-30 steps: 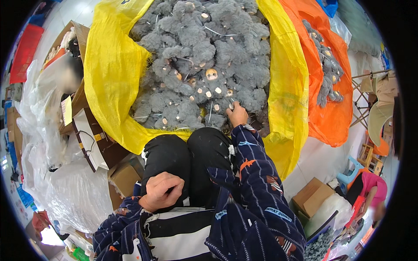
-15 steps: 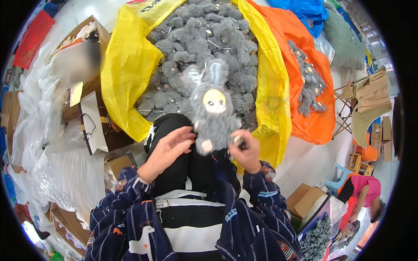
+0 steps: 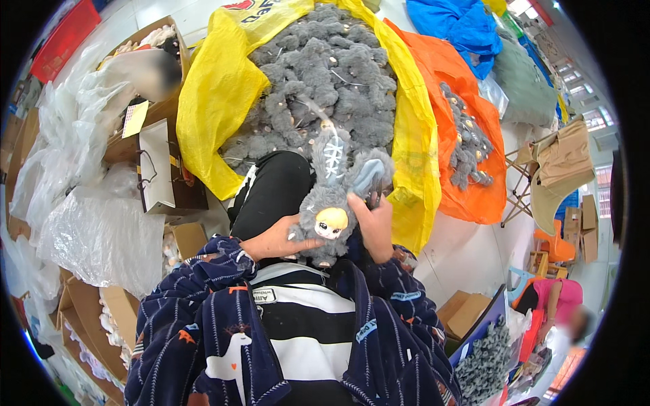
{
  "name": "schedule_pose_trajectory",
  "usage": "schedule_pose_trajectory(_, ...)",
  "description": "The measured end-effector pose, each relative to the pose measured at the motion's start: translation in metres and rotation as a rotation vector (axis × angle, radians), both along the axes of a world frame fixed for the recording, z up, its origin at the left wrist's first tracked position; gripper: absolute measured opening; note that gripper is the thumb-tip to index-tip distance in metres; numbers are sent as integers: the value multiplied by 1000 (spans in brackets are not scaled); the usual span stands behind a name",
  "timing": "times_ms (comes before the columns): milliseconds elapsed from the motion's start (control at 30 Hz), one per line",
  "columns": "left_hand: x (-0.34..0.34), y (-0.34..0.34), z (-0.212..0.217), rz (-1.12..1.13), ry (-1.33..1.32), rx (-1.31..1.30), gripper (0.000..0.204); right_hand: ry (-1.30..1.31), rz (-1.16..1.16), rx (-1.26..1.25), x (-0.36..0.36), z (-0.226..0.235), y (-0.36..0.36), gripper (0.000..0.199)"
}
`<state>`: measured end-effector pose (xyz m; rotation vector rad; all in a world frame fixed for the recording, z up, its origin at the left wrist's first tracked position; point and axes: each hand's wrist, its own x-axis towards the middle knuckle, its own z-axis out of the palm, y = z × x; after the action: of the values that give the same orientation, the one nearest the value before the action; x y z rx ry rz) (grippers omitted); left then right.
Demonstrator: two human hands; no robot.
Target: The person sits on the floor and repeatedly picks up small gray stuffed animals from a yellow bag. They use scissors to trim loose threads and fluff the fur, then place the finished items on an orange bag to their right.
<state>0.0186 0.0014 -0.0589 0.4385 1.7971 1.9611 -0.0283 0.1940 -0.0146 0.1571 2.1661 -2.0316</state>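
Observation:
A grey plush doll with rabbit ears and a yellow-fringed face lies over my lap, its long ears pointing away from me. One ear shows white criss-cross lacing, the other a pale blue lining. My left hand is closed round the doll's lower left side, thumb below the face. At the base of the right ear, my right hand presses its thumb to the fur; its fingers are curled round a small dark tool whose kind I cannot make out. Beyond the doll, a yellow sack holds a heap of grey plush pieces.
Right of the yellow sack lies an orange sack with more grey plush. A folding stool stands farther right. Clear plastic sheeting, a white-sided bag and cardboard boxes crowd the left. A person in pink bends at the lower right.
The doll has come nearer to me, tilted, and its ears have spread apart. My left hand, open beside it before, now grips its body. My right hand has moved up to the ear.

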Motion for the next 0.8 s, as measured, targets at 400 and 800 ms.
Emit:
schedule_pose_trajectory(400, 7, 7, -12, 152, -266, 82, 35, 46, -40, -115, 7, -27, 1, 23)
schedule_pose_trajectory(800, 6, 18, -40, 215, -8, -144, 48, 820, 461, 893, 23, 5, -21, 29)
